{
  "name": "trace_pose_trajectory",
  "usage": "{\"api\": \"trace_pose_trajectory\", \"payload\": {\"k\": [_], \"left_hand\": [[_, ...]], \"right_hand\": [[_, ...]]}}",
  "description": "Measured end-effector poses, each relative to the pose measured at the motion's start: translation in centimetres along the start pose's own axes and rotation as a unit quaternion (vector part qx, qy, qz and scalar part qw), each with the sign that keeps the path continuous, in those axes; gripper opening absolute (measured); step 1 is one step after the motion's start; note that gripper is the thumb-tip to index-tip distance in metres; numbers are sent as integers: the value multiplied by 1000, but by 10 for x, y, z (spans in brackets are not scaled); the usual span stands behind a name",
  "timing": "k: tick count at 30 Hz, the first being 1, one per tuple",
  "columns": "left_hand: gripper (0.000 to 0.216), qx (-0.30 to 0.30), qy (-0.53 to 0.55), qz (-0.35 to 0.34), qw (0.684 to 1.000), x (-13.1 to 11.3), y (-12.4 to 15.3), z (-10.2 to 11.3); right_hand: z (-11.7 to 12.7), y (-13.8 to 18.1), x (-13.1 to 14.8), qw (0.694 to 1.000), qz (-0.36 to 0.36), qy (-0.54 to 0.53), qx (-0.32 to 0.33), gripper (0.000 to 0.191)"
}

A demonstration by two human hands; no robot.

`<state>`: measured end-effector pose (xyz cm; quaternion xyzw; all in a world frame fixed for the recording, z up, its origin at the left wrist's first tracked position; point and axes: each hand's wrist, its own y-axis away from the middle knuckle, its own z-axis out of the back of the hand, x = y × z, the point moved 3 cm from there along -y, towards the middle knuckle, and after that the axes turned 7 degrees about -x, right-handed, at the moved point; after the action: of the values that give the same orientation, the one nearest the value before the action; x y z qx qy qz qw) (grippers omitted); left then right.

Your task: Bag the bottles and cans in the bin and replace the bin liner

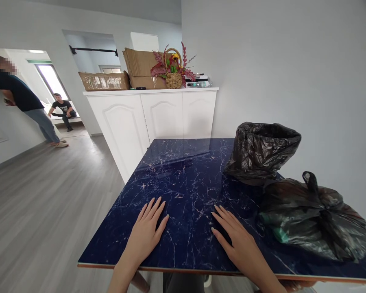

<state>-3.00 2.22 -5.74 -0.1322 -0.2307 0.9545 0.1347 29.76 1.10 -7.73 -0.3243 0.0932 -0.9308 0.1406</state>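
My left hand (pixel 147 234) lies flat on the dark blue marbled table (pixel 179 175), fingers stretched out and holding nothing. Palm down on the same tabletop rests my right hand (pixel 234 236), its fingers extended and its grip empty. To the right of it sits a knotted black plastic bag (pixel 317 219), full, with something green showing through its side. Behind that stands a second black plastic bag (pixel 262 152), its mouth gaping upward; what is inside is hidden.
A white cabinet (pixel 167 114) stands beyond the table, carrying cardboard boxes (pixel 146 63), a wicker flower basket (pixel 173 80) and a plastic bottle (pixel 203 84). At left one person (pixel 21 95) leans by a doorway; another person (pixel 62 108) sits farther back.
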Motion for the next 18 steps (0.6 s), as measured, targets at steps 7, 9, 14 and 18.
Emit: {"api": "trace_pose_trajectory", "payload": {"k": [7,9,14,18], "left_hand": [[59,12,-20,-6,1000,0,0,1],[59,15,-30,-5,999,-2,0,2],[57,20,-49,-6,999,-5,-1,4],[58,14,-49,-7,999,-6,-2,5]], "right_hand": [[1,-1,2,1000,-6,7,14,63],[2,-1,4,999,-21,11,29,64],[5,-1,7,999,-25,19,27,62],[5,0,6,1000,-7,18,3,59]]}}
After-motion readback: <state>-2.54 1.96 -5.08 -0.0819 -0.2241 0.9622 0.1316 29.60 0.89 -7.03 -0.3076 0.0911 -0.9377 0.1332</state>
